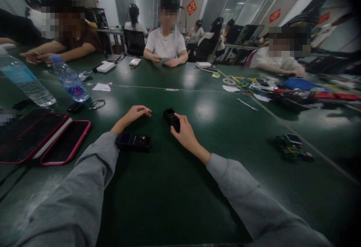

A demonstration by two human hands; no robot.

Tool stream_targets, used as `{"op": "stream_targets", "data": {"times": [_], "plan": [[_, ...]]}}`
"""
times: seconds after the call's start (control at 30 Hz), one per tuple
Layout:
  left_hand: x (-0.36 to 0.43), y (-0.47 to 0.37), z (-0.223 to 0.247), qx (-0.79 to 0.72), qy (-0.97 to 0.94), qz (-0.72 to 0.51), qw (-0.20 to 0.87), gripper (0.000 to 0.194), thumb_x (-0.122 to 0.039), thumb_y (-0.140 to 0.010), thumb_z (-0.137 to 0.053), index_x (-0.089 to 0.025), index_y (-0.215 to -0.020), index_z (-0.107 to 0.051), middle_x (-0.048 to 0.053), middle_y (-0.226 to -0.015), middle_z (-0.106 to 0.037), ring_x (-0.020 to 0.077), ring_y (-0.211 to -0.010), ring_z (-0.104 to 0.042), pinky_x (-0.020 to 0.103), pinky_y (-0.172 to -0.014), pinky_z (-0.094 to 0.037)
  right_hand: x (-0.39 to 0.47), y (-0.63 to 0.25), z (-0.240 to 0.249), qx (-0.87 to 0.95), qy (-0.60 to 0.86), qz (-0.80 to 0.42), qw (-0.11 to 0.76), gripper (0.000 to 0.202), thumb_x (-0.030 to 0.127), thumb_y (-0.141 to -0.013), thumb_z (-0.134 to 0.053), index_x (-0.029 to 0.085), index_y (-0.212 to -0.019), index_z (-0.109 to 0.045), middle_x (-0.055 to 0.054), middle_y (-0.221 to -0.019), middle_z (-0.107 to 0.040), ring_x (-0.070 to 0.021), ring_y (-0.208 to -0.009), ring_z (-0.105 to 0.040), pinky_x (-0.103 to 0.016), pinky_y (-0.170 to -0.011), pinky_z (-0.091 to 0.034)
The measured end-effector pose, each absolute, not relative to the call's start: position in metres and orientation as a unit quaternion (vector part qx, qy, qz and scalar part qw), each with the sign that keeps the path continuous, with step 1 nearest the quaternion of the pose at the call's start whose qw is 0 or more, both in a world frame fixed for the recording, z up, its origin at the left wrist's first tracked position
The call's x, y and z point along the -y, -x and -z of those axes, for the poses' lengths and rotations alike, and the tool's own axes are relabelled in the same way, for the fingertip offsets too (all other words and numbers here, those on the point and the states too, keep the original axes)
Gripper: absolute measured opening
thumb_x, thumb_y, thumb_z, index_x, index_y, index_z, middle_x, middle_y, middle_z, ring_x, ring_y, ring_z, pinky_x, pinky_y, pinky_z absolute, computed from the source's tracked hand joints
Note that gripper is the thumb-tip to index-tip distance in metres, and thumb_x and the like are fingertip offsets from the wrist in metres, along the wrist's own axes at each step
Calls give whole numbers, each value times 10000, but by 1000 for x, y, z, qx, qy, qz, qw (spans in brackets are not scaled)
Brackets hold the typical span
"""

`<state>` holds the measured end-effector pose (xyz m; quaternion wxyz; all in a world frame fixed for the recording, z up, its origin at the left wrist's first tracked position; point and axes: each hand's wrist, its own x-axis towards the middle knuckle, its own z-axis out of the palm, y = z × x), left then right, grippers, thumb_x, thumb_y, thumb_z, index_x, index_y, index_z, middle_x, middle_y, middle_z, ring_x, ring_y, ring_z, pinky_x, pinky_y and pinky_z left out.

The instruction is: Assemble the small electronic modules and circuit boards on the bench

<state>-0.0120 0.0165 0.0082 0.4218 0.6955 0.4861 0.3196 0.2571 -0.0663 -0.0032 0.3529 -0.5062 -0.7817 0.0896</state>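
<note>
My right hand [183, 129] is closed round a small black handheld device [169, 114] with a screen at its far end. Its thumb and fingers cover the device's near part. To the left, my left hand [136, 113] rests low over the green table [180, 186], holding nothing, with its fingers loosely stretched out. A second black device [134, 141], with a small screen and buttons, lies flat beside my left wrist. The grey sleeve partly meets its left end.
Two water bottles [72, 81] stand at the left, behind a red-edged phone [66, 142] and a larger tablet-like device [31, 136]. Cables [242, 83] are heaped at the right, near a wrench [246, 104] and a circuit board [293, 147]. Several people sit around the table.
</note>
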Motion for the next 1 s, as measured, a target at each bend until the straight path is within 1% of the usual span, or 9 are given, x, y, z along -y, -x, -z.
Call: {"op": "stream_targets", "data": {"times": [0.2,0.47,0.73,0.9,1.0], "plan": [[-17,13,-6,-489,-691,-324,422,345,-448,-832,-547,-174,-995,-677,81,-938,-744,193,-922,-652,327,-815,-458,68,-257,1,787,504,-89,345,526,278,-839,-549,171,-1337,-419,-149,-1224,-500,-279,-1062,-573,-482,-878,-510],[-16,12,-9,-490,-692,-323,421,356,-461,-827,-552,-174,-994,-681,80,-940,-744,197,-924,-648,341,-832,-461,69,-258,0,801,487,-106,333,520,343,-857,-583,210,-1332,-419,-123,-1240,-498,-268,-1080,-569,-481,-869,-512],[-17,13,-8,-485,-694,-323,423,362,-461,-831,-548,-174,-1009,-681,81,-947,-743,195,-928,-651,339,-838,-459,68,-259,4,802,488,-107,328,525,325,-859,-578,202,-1340,-409,-126,-1235,-500,-259,-1051,-575,-470,-858,-516],[-18,12,-6,-488,-691,-325,423,348,-454,-823,-554,-177,-985,-687,81,-928,-746,200,-919,-655,346,-840,-463,70,-256,1,802,480,-103,341,496,281,-849,-563,208,-1321,-428,-118,-1222,-513,-256,-1085,-563,-470,-903,-502],[-16,12,-9,-491,-690,-325,421,339,-438,-823,-556,-169,-983,-687,81,-918,-746,198,-918,-654,351,-850,-463,73,-260,-2,802,473,-111,347,492,262,-837,-556,217,-1313,-439,-114,-1222,-522,-254,-1088,-566,-459,-895,-513]]}}
